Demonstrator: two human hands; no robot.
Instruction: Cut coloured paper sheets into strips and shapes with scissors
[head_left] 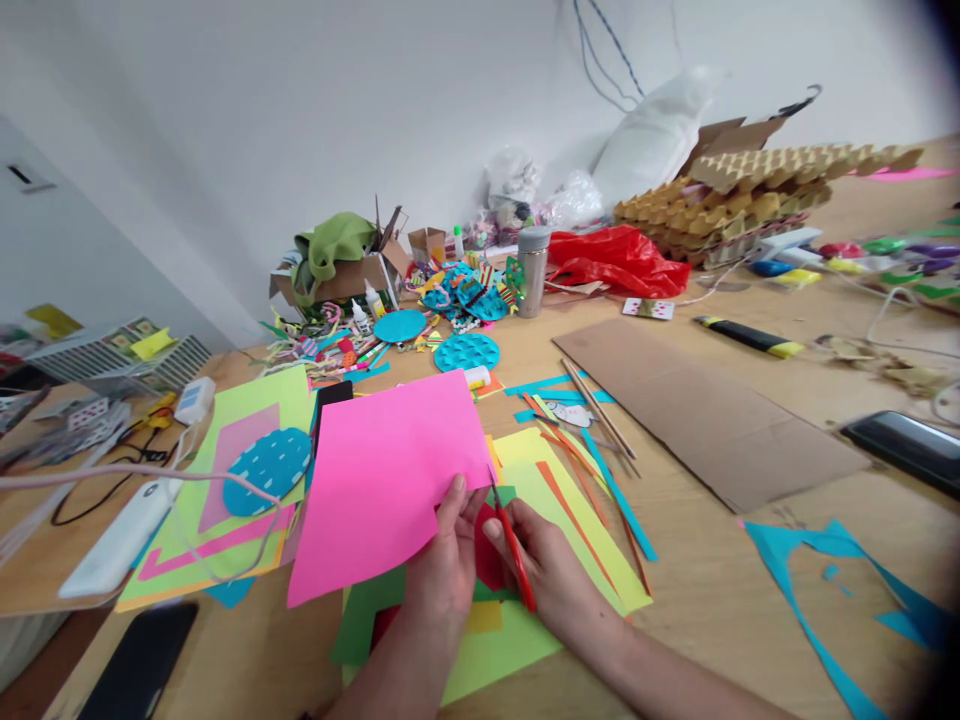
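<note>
A large pink paper sheet (382,470) is raised above the table, its lower right edge pinched in my left hand (448,545). Just to the right, my right hand (536,560) is closed round red-handled scissors (514,545), whose blades point up at the sheet's right edge. Whether the blades are cutting into the paper is too small to tell. Under both hands lie green and yellow-green paper sheets (502,655), with a red piece partly hidden by my hands.
Cardboard (705,415) lies to the right, near a black and yellow cutter (750,337) and blue scraps (799,590). Yellow-green sheets with a blue dotted oval (266,470) are left. A phone (139,660) lies front left; a steel bottle (533,275) stands behind.
</note>
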